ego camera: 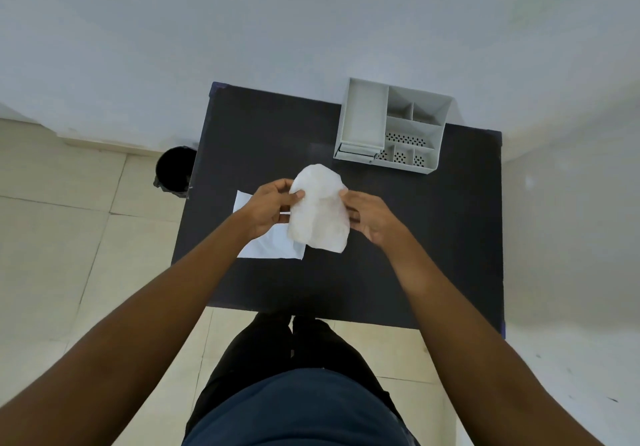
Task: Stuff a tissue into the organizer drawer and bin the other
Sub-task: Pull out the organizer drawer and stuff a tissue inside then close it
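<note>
Left hand (pixel 268 208) and right hand (pixel 369 217) pinch opposite sides of one tissue (pixel 318 210), raised over the dark surface (pixel 415 238). The second tissue (pixel 266 246) lies flat near the left edge, partly covered. Likely risks: the loose sheet tearing or springing from the organizer drawer (pixel 356 150), barely open at the far right corner. The bin (pixel 173 168) is half hidden.

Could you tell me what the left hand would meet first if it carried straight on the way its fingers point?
The left hand points right, already pinching the held tissue; just beyond it is the right hand on the far edge. Depth is hard to judge.
</note>
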